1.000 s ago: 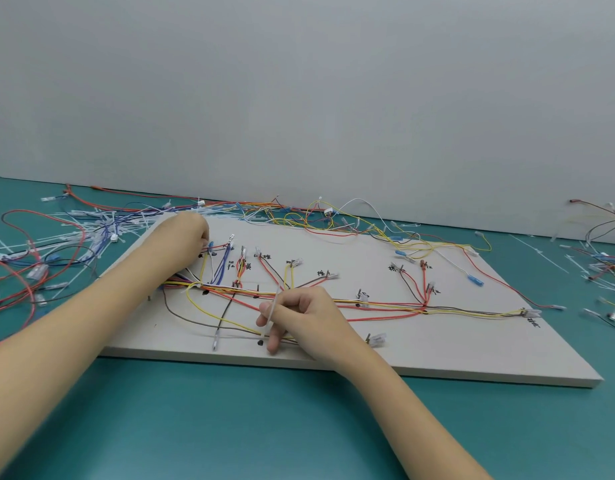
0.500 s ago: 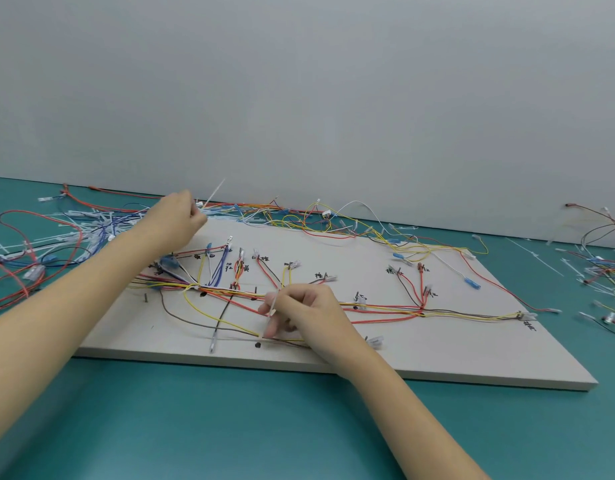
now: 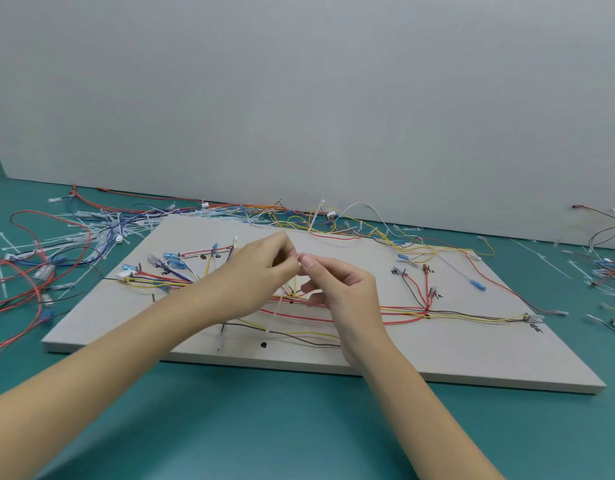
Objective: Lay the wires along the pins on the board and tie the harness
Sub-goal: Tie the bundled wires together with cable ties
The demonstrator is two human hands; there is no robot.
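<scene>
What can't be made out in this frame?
- Whether the cable tie is threaded through its head: left hand and right hand fingertips cover it, head view.
- Handwritten labels on the board: too small to read.
- Harness middle section: hidden under both hands.
- Loose wires at the left edge: cut off by the frame.

Matt board [image 3: 472, 355], glossy plastic-coated wires [image 3: 333, 318]

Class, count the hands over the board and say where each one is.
2. The left hand and the right hand meet above the middle of the board, both pinching a white cable tie. No other hand shows.
</scene>
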